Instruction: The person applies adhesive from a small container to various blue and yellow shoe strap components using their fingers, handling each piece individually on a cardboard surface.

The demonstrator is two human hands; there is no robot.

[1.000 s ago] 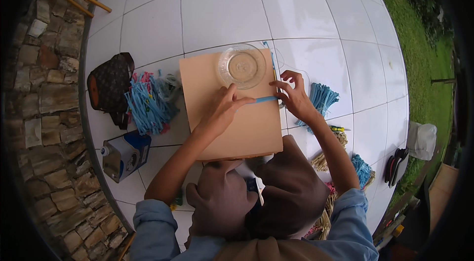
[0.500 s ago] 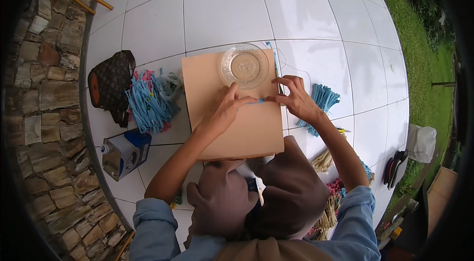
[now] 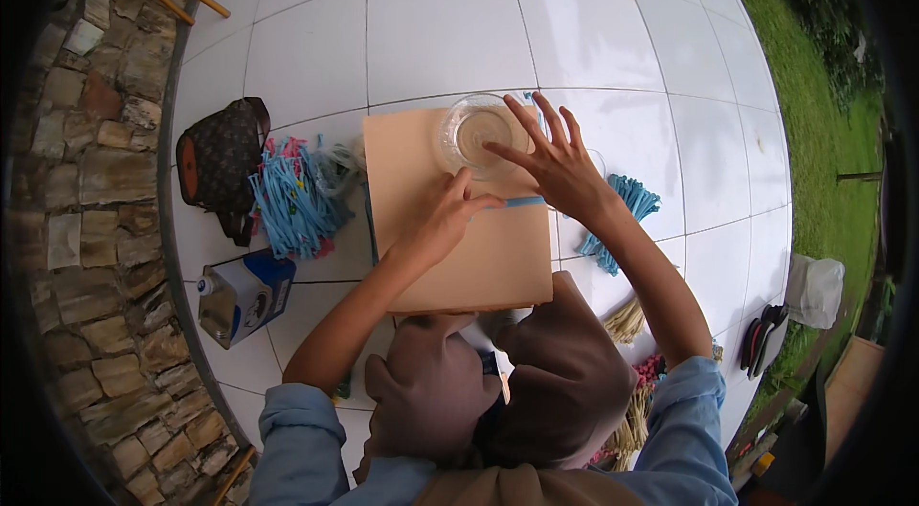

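Observation:
On a tan board [image 3: 469, 262] across my lap lies a narrow, flat blue strip [image 3: 525, 202]. My left hand [image 3: 438, 224] is closed at the strip's left end, its thumb on the strip and its other fingers curled. My right hand [image 3: 565, 171] is spread open, holding nothing. Its thumb reaches over a round clear glass dish [image 3: 459, 157] at the board's far side; whether it touches the dish or what lies in it is hard to tell. The raised fingers cover the dish's right rim.
To the left are a heap of blue and pink cord pieces [image 3: 292, 200], a dark patterned bag [image 3: 222, 157] and a blue-and-metal can [image 3: 247, 295]. Blue bundles [image 3: 622, 219] and straw-coloured bundles [image 3: 627, 319] lie on the white tiles to the right. A stone wall [image 3: 105, 267] borders the left.
My right hand has let go of the blue strip's right end, opened, and moved up toward the glass dish. My left hand stays at the strip's left end.

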